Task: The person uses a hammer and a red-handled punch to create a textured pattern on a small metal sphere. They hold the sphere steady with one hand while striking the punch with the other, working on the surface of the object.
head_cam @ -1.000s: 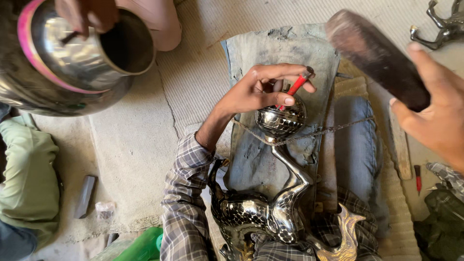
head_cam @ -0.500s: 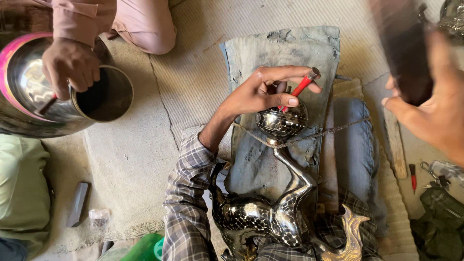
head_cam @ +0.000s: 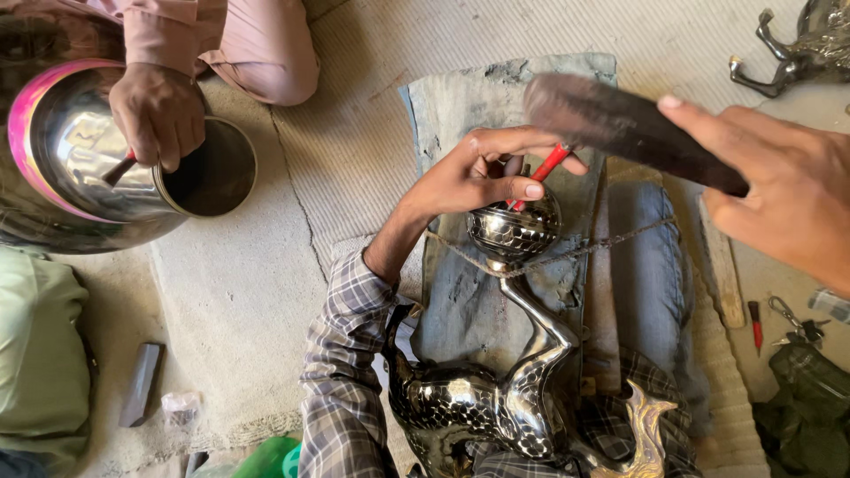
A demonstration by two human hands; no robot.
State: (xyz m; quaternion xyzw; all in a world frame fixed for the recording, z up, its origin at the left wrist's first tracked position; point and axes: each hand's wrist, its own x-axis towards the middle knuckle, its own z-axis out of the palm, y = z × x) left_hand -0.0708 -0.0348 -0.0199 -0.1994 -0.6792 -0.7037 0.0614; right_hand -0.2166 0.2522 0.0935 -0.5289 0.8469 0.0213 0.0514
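A shiny engraved metal figure (head_cam: pixel 518 381) with a long curved neck lies in my lap, its round head (head_cam: pixel 513 232) resting on a grey cloth pad (head_cam: pixel 469 292). My left hand (head_cam: pixel 482 177) holds a red-handled chisel (head_cam: pixel 542 173) with its tip on the round head. My right hand (head_cam: pixel 779 190) grips a dark wooden mallet (head_cam: pixel 620 124), raised just above the chisel. A thin cord (head_cam: pixel 611 243) runs across the figure's neck.
At the upper left another person's hand (head_cam: pixel 159 111) works with a tool on a large polished metal vessel (head_cam: pixel 97 168). A metal animal figure (head_cam: pixel 797 53) lies at the top right. A small red tool (head_cam: pixel 754 323) and keys (head_cam: pixel 792 323) lie at the right, a dark block (head_cam: pixel 142 382) at the left.
My right hand has brought the mallet down and leftward over the chisel. The other person's hand has shifted along the big vessel. My left hand stays on the figure's head.
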